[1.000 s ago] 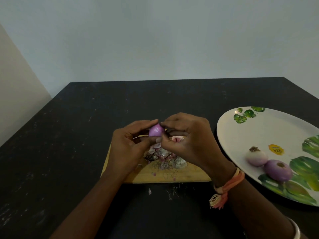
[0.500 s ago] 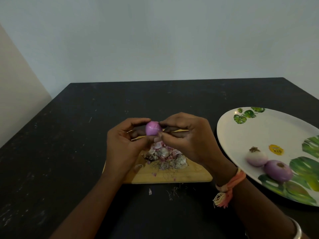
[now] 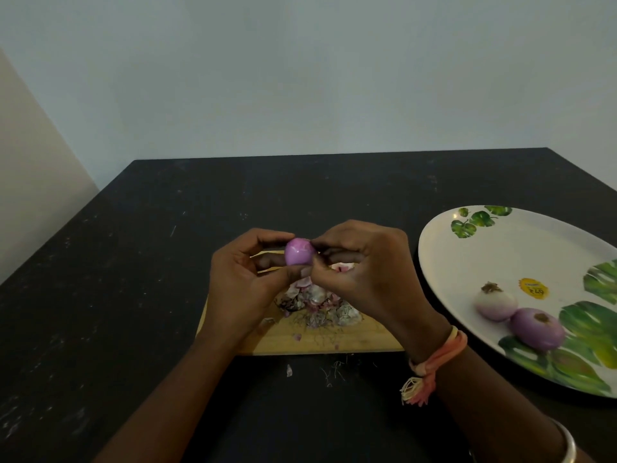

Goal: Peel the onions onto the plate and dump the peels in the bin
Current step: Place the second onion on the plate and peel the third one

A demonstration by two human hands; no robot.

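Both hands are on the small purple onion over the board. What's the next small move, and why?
Probably the right hand should carry the onion to the plate, beside the two peeled onions. Its visible side looks smooth and glossy, with no dry skin, and peels already lie on the board. Its far side is hidden, so this is a guess.

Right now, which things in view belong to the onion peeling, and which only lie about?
For the job: held onion, left hand, right hand, peel pile, cutting board, plate, pale peeled onion, purple peeled onion.
Not part of it: yellow sticker, wrist thread, bangle, black table.
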